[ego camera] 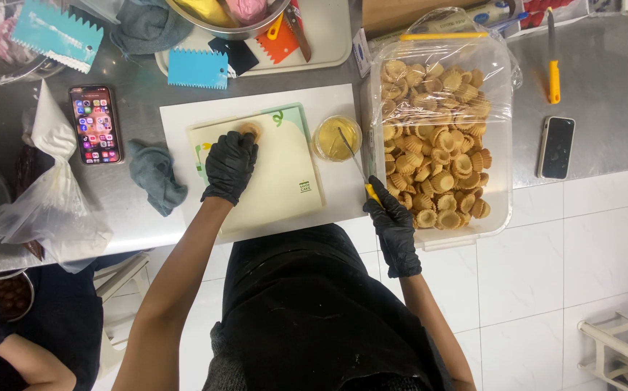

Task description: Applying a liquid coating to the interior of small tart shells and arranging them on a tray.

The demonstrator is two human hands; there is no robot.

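Observation:
My left hand (pixel 230 165), in a black glove, presses on a small tart shell (pixel 250 130) that sits on a cream-coloured card (pixel 277 181). The card lies on a white board (pixel 191 116). My right hand (pixel 393 226), also gloved in black, grips a yellow-handled knife (pixel 357 163) whose tip dips into a small clear cup of yellow filling (pixel 335 139). To the right of that hand stands a clear plastic tub (pixel 498 210) holding several golden tart shells (pixel 437 123).
On the steel counter lie a lit phone (pixel 96 124), a grey cloth (pixel 156 175), a piping bag (pixel 52 130), blue scrapers (pixel 198 69), a tray (pixel 328 43) with a metal bowl (pixel 227 18), a dark phone (pixel 556 147) and a second yellow-handled knife (pixel 553 61). Another person's arm (pixel 24 362) shows at the lower left.

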